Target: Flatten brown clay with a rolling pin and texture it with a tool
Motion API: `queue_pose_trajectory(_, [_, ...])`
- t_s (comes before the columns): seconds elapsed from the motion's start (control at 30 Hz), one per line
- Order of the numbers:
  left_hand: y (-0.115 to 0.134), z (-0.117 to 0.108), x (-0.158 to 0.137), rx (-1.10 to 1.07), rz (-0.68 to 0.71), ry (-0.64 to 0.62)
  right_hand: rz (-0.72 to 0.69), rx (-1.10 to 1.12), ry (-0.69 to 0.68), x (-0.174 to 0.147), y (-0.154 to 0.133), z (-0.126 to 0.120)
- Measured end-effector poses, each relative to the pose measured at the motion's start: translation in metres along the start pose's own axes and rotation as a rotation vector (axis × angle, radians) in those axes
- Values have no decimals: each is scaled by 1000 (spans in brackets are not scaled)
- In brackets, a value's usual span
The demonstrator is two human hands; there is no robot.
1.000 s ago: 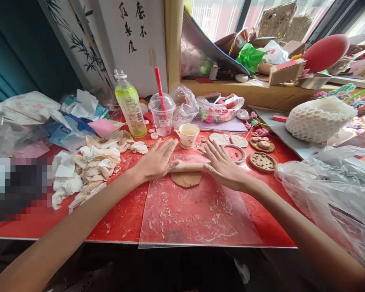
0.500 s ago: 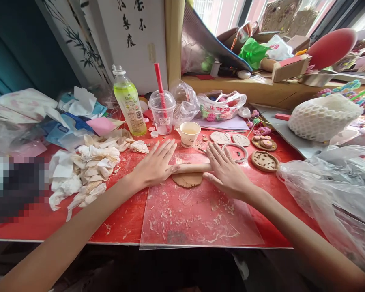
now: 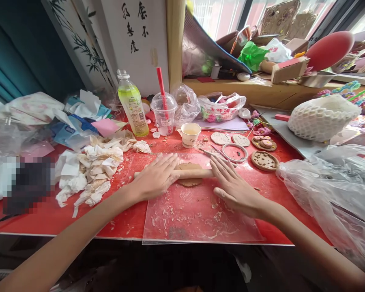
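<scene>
A pale rolling pin [image 3: 194, 174] lies across a flat round of brown clay [image 3: 190, 183], which rests on a clear plastic sheet [image 3: 194, 227]. My left hand [image 3: 158, 176] is laid flat on the pin's left part, fingers stretched forward. On the right part rests my right hand [image 3: 231, 182], its fingers also straight and the thumb apart. The clay shows both in front of the pin and behind it. Just beyond my right hand are thin tools [image 3: 207, 153] and a clear ring [image 3: 235, 153]. Pale clay scraps are smeared over the sheet.
Behind the sheet stand a paper cup [image 3: 190, 135], a plastic cup with a red straw [image 3: 164, 113] and a green-labelled bottle [image 3: 134, 107]. Crumpled tissues [image 3: 100, 170] lie left. Decorated clay discs [image 3: 264, 161] and a clear plastic bag [image 3: 331, 186] lie right.
Both hands and the rolling pin have moved back toward me over the clay. More clay shows behind the pin, less in front. The view has shifted slightly.
</scene>
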State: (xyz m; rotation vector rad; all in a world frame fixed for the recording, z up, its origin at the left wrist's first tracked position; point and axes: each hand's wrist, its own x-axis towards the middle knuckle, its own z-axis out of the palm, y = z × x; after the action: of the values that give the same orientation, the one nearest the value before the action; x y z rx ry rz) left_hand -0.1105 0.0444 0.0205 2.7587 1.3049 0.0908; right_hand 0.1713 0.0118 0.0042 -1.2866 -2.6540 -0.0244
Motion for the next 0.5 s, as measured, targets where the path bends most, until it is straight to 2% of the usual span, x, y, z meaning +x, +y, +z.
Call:
queue_pose_trajectory(0.17, [-29,4,42,111,-53,58,124,-45,-21,51,19,-1])
queue_pose_trajectory(0.27, [-36,1,54,157,-87,106,166,-55,-42,68,27,-1])
queue_pose_trajectory(0.37, [-34,-1,54,160,-112,121,177,-65,-40,70,28,-1])
queue_pose_trajectory(0.5, [-25,1,42,165,-105,115,170,-46,-27,57,21,1])
